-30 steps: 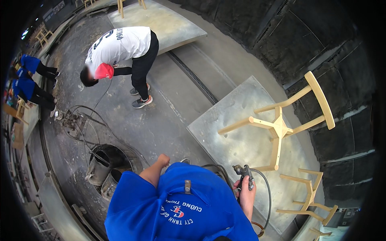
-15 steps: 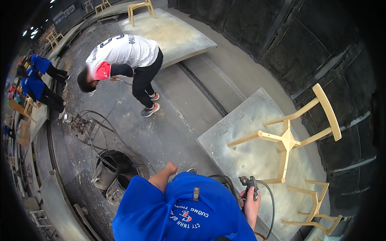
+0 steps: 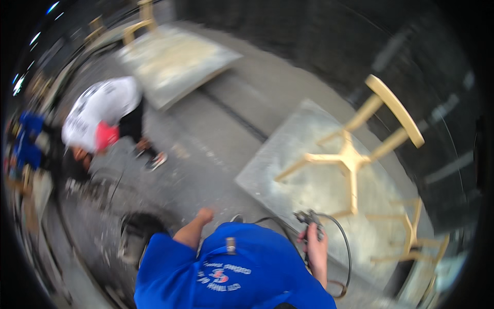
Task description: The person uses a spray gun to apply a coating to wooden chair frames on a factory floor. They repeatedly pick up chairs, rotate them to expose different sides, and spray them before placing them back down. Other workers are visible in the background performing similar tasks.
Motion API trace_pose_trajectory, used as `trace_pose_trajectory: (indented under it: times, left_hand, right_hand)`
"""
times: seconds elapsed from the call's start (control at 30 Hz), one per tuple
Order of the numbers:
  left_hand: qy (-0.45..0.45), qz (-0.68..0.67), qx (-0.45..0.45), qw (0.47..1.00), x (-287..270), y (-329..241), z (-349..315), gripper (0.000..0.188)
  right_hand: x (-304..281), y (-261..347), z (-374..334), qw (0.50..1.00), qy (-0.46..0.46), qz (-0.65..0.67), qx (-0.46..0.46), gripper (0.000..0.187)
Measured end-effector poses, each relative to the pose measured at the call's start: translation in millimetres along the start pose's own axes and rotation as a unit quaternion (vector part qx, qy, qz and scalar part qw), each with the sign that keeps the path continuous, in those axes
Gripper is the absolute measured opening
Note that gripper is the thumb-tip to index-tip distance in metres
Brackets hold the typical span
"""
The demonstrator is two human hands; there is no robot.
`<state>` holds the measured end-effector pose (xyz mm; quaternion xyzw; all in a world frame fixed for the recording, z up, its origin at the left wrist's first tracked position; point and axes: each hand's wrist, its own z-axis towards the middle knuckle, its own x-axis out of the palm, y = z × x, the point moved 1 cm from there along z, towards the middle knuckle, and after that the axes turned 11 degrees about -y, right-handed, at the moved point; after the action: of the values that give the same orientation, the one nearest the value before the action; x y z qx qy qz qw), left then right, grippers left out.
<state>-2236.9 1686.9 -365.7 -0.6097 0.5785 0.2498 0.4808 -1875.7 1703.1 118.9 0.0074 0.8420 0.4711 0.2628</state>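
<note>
My right hand [image 3: 318,247] is wrapped round a dark metal spray gun [image 3: 310,220], with a thin hose [image 3: 349,252] curving away from it. Past the gun, a seatless pale wooden chair frame [image 3: 352,159] stands on a square metal platform [image 3: 267,172], its curved backrest toward the dark wall. Another wooden chair frame [image 3: 409,229], blurred, is at the platform's right end. On the other side of my blue shirt, my left hand [image 3: 206,215] is held closed like a fist, apart from any object, with nothing visible in it.
A person in a white shirt [image 3: 105,105] bends over at the left. Near my left arm are dark buckets [image 3: 139,232]. Another platform [image 3: 180,59] with a wooden chair [image 3: 141,23] lies farther back. A dark wall [image 3: 319,46] runs along the right; people in blue [image 3: 28,139] stand far left.
The view has swung and blurred, so most of the scene sits farther left. My right hand keeps its hold on the spray gun. The person in white remains bent over.
</note>
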Motion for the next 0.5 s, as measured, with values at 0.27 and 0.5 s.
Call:
trace_pose_trajectory:
  times: [0.27, 0.5]
  left_hand:
    - [-0.017, -0.166, -0.002, 0.986, -17.4, 17.5, 22.1, 0.028]
    - [0.077, -0.175, -0.083, 0.978, -76.1, -65.3, 132.8, 0.028]
  right_hand:
    - [-52.3, 1.0, 9.2, 0.983, -0.042, 0.170, -0.053, 0.036]
    - [-123.2, -46.9, 9.1, 0.970, -0.129, 0.207, 0.016, 0.036]
